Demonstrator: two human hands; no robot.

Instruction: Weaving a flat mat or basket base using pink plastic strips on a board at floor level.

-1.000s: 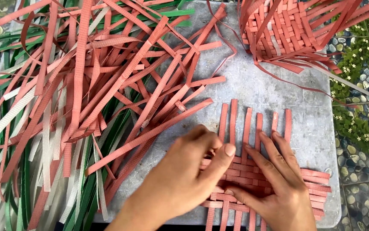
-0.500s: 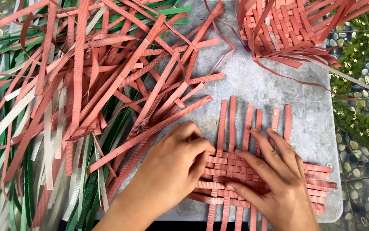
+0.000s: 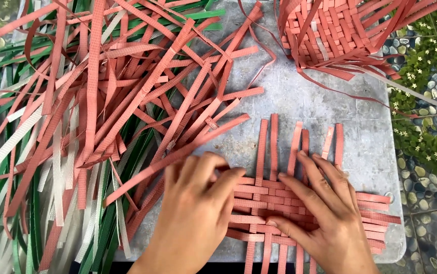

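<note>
Pressing down on woven mat [image 3: 304, 210] of salmon-pink strapping at near edge of grey stone surface [image 3: 325, 104]. Left hand [image 3: 198, 208] flat on mat's left edge, fingers together, curled slightly over strip ends. Right hand [image 3: 325, 213] spread flat across mat's middle, fingers fanned along upright strips. Loose pile of pink, green and white strips [image 3: 86, 116] covers left edge. Part-woven pink basket [image 3: 340, 30] at far right corner.

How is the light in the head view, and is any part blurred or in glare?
Head view: soft, even daylight; both hands cast only faint shadows on the flat woven mat of pink plastic strips; the grey stone slab shows no glare; the loose pile of pink, green and white strips is sharp, without motion blur.
</note>
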